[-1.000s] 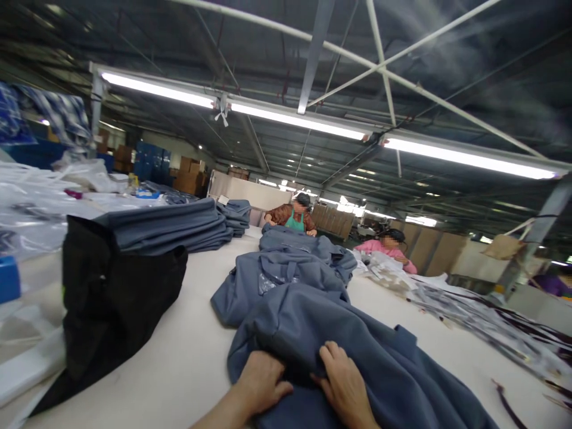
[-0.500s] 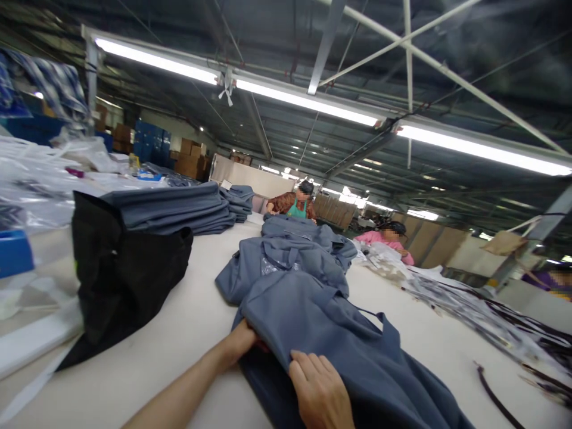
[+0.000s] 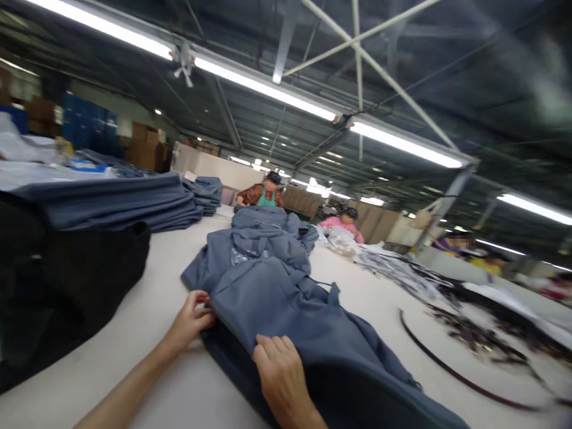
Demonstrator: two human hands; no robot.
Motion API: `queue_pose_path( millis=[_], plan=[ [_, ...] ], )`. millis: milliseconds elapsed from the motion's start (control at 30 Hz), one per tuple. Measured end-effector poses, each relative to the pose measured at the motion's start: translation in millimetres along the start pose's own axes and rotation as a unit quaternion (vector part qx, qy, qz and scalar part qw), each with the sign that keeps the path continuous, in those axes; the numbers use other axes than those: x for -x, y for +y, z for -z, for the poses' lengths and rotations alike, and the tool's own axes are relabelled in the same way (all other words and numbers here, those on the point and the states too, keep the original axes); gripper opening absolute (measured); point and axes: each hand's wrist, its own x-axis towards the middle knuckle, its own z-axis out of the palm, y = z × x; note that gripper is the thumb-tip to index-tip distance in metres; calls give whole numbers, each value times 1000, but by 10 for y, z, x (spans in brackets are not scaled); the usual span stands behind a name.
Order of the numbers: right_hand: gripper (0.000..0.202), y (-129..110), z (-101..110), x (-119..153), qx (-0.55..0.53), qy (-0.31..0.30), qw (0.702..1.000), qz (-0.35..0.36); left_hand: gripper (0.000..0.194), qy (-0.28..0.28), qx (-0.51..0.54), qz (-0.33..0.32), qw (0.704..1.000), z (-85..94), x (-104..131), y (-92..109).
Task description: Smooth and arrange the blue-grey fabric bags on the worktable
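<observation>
Both hands pinch the blue garment (image 3: 286, 310) lying on the desk (image 3: 147, 333), left hand (image 3: 190, 322) at its edge, right hand (image 3: 279, 369) probably gripping a fold; pull evenly, keeping it flat.

No legible text anywhere.

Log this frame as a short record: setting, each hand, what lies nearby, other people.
setting: long pale table in a strip-lit workshop
left hand: pinching the near edge of a blue garment
right hand: gripping the same edge, closer to the camera
beyond: more blue garments laid in a row
left side: folded stack behind a black bag
right side: dark strap, blurred scraps
people: two workers at the far end
</observation>
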Motion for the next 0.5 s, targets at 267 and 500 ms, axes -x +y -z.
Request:
queue_pose_path(
  millis=[267,500],
  plan=[
    [18,65,349,-258,48,-48,998,13,64,94,-579,-456,669,-290,106,217],
    [72,521,1540,844,198,-1,938,-285,87,-21,-556,-448,700,-956,668,766]
  ],
)
